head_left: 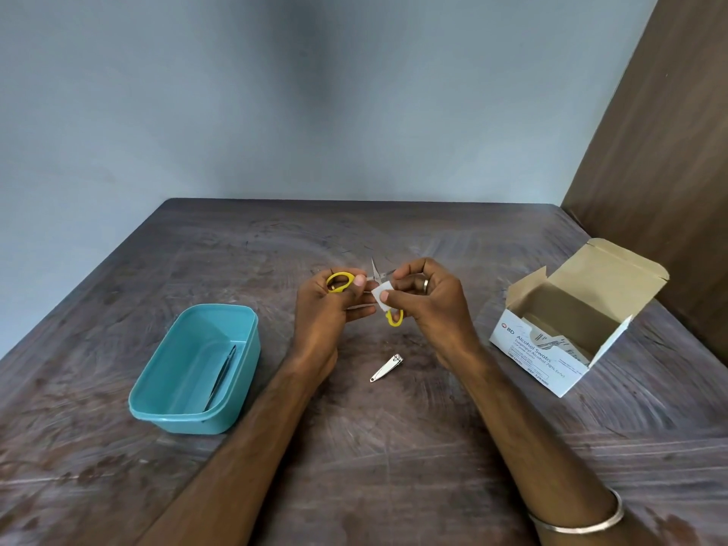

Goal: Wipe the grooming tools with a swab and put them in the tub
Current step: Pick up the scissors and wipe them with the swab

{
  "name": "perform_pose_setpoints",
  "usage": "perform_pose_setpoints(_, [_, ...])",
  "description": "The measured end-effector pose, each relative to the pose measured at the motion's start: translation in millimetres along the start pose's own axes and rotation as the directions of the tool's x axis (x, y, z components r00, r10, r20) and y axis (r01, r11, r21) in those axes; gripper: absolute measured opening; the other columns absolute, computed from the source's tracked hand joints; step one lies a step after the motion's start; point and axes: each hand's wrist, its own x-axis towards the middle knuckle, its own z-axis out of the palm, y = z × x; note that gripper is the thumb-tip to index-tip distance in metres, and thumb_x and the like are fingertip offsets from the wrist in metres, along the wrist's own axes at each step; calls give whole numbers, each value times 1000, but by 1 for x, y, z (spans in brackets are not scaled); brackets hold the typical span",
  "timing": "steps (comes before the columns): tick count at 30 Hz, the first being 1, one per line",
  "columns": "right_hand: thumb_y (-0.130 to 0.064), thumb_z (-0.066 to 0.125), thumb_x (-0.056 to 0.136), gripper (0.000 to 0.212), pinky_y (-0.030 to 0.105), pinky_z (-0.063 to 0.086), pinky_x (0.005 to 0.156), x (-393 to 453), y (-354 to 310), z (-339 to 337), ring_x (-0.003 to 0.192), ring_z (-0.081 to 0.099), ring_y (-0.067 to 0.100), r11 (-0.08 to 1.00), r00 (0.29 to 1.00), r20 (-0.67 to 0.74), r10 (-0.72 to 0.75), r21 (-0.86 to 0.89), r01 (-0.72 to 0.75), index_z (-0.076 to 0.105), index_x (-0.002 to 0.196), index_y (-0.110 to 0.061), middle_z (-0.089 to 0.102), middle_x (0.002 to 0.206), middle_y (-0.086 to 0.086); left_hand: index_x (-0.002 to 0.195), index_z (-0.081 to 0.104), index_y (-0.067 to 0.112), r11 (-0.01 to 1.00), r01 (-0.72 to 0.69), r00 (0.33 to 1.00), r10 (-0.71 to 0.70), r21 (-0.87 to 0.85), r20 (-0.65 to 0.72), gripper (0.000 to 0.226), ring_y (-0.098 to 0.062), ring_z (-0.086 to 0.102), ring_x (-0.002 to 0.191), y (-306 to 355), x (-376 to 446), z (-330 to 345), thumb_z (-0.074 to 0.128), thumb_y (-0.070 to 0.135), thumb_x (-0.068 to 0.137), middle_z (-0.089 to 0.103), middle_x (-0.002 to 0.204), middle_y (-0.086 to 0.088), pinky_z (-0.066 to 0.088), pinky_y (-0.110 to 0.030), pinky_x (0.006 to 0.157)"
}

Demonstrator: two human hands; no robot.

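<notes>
Table is wood, far edge butting the grey wall; a brown panel closes off the right side. Open tabletop sits between the tub on the left and the swab box on the right, flaps up. Clipper lies alone near the middle, just below the hands.

Tweezers are in the tub, dark and hard to read. The scissors are partly hidden by fingers, blades open.

Left hand grips a yellow handle loop. Right hand pinches the white swab against the scissors near the pivot. Both hands are raised over the table, forearms angling in. There's a ring on the right hand and a bangle on that wrist.
</notes>
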Motion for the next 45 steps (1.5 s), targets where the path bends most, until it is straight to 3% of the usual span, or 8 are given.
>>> perform_pose_setpoints(8, [17,73,70,39,38,56,65,-2,-1,1,73,63,18,996,997,68,-35,-79,41,63,87,-16,68,84,7,89,65,8,999,-22,999,23,28,-30,4,-24,73,82,-1,1,-1,63,8,93,75,82,-12,61,-41,79])
perform_pose_setpoints(18, [-2,77,71,39,49,60,63,-3,0,2,69,70,22,978,993,23,-113,-175,115,58,87,-32,73,82,3,91,65,6,998,-39,998,42,47,-49,4,-23,74,81,0,0,-1,63,9,94,76,86,-14,61,-34,73])
perform_pose_setpoints(22, [4,76,69,40,48,58,69,-4,0,2,72,66,17,980,992,87,-89,-168,103,57,92,-22,70,82,-4,96,65,0,998,-44,997,47,43,-61,8,-26,74,83,1,0,-2,63,7,93,74,88,-19,62,-34,75])
perform_pose_setpoints(27, [4,75,67,42,51,60,71,-4,0,0,73,67,16,978,992,95,-82,-185,98,56,93,-24,70,81,-6,97,65,-2,999,-43,997,44,31,-55,9,-25,74,81,2,1,-1,63,6,93,74,84,-17,62,-32,73])
perform_pose_setpoints(32, [-6,79,72,39,57,59,64,-3,0,0,70,72,32,982,992,41,-116,-143,121,54,94,-25,74,78,3,94,65,4,997,-44,998,46,61,-34,5,-22,73,80,0,2,-2,63,9,93,76,84,-12,60,-35,73])
perform_pose_setpoints(35, [4,78,78,40,49,57,60,-4,-4,-1,65,67,45,996,997,26,-79,-28,79,49,102,-9,76,77,9,100,64,-4,998,-44,999,45,51,-19,14,-21,73,79,1,2,-3,63,7,93,75,88,-14,60,-32,70])
perform_pose_setpoints(38, [5,78,79,42,37,57,55,-4,-9,-1,64,68,33,999,999,40,4,53,-6,47,102,-11,76,81,15,101,64,-4,998,-44,999,44,50,-1,13,-18,73,78,3,1,-4,63,7,93,75,86,-11,60,-30,69])
perform_pose_setpoints(45, [9,73,80,36,40,60,55,-2,-12,-7,63,70,33,950,973,110,201,220,-222,47,91,-13,72,78,10,95,66,8,999,-15,999,14,34,41,4,-20,71,82,5,2,-5,62,10,93,75,82,-7,58,-33,74])
